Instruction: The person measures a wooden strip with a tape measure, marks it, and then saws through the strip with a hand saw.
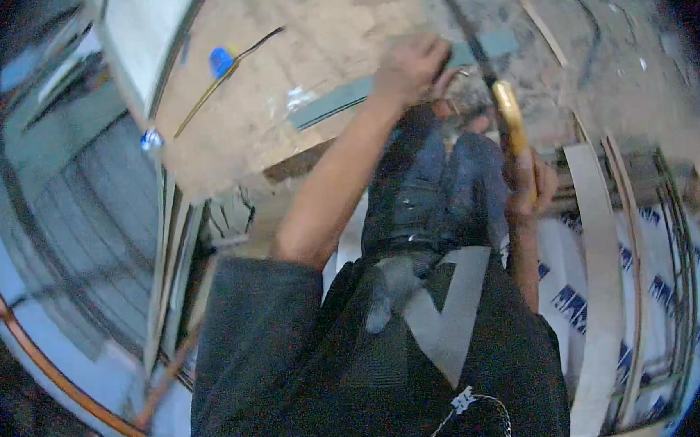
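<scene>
My left hand [414, 70] reaches across the board and is over a flat grey-green strip [329, 112]. Motion blurs its fingers, which look bent; whether they grip the strip I cannot tell. At the right, my right hand [538, 179] is closed round the lower end of a tool with a yellow handle [510, 115]. A long dark part [464, 22] runs from that handle toward the top of the view; its exact kind is blurred. Near my left fingertips, a small jumble around the strip is too smeared to make out.
Farther left on the tan board [302, 25] lies a blue object [222, 62] beside a narrow yellowish strip [201, 101]. A white panel [147, 37] stands at the upper left. Long pale strips [594, 232] and white-and-blue wrapped material [571, 308] are at the right.
</scene>
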The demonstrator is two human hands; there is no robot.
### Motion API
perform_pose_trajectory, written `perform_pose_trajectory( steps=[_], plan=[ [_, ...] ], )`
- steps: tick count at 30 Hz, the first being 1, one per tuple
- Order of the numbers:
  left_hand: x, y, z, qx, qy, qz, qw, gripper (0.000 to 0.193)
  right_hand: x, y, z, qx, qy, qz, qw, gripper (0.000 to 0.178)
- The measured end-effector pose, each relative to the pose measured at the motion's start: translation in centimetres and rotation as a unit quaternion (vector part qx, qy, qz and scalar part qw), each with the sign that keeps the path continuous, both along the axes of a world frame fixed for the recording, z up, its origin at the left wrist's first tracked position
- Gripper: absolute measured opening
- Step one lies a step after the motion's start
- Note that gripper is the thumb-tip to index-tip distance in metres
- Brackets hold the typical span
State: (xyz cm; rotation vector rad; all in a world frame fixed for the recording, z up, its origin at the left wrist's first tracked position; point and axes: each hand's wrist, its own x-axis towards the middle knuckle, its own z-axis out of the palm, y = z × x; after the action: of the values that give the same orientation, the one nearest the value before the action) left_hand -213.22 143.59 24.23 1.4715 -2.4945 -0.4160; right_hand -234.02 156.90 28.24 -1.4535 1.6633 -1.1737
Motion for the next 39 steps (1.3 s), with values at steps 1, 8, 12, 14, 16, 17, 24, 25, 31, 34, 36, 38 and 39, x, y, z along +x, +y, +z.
perform_pose_trajectory(
  steps=[1,8,12,14,16,17,24,25,31,34,36,38,39],
  plan=[
    [-0.2,-0.1,0.1,-0.007,0.002,-0.004,1.000,0.033,-0.7,0.8,-0.9,0.027,0.006,0.003,1.000,0.027],
    [1.1,0.5,0.9,-0.060,-0.019,0.006,0.998,0.033,0.6,-0.3,-0.7,0.125,-0.168,-0.009,0.978,0.027],
    [0.6,0.9,1.0,-0.063,-0.002,0.022,0.998,0.035,0.1,-0.9,-0.6,0.110,-0.179,0.009,0.978,0.032],
    [0.7,1.0,0.7,-0.075,0.007,0.026,0.997,0.035,1.9,-1.0,-0.6,0.041,-0.135,-0.088,0.986,0.035],
    [0.8,1.1,0.2,-0.072,0.010,0.017,0.997,0.038,2.0,-1.5,1.0,0.077,-0.186,-0.056,0.978,0.035],
    [0.8,1.1,0.1,-0.079,0.016,0.027,0.996,0.038,1.7,-1.9,1.7,0.121,-0.236,-0.035,0.964,0.035],
    [1.5,1.3,-0.8,-0.054,0.019,0.042,0.997,0.043,2.4,-7.9,2.8,-0.047,-0.063,-0.139,0.987,0.039],
    [1.4,1.2,-1.0,-0.045,0.026,0.038,0.998,0.044,1.9,-10.0,2.5,-0.064,0.044,-0.143,0.987,0.039],
    [0.9,1.6,-2.6,-0.068,0.059,0.015,0.996,0.034,1.7,-15.8,-3.3,-0.130,0.204,-0.150,0.958,0.044],
    [0.8,1.4,-3.0,-0.070,0.019,0.011,0.997,0.030,2.8,-14.9,-2.6,-0.059,0.140,-0.085,0.985,0.051],
    [0.8,1.4,-2.4,-0.055,0.030,0.023,0.998,0.034,2.7,-15.0,-2.9,0.096,-0.025,-0.047,0.994,0.048],
    [0.3,1.3,-1.3,-0.066,0.046,0.002,0.997,0.037,1.5,-15.2,-3.7,0.146,-0.007,-0.057,0.988,0.048],
    [0.7,1.6,-1.5,-0.068,0.047,0.026,0.996,0.037,2.4,-15.3,-3.8,0.169,0.015,-0.044,0.985,0.048]
  ],
)
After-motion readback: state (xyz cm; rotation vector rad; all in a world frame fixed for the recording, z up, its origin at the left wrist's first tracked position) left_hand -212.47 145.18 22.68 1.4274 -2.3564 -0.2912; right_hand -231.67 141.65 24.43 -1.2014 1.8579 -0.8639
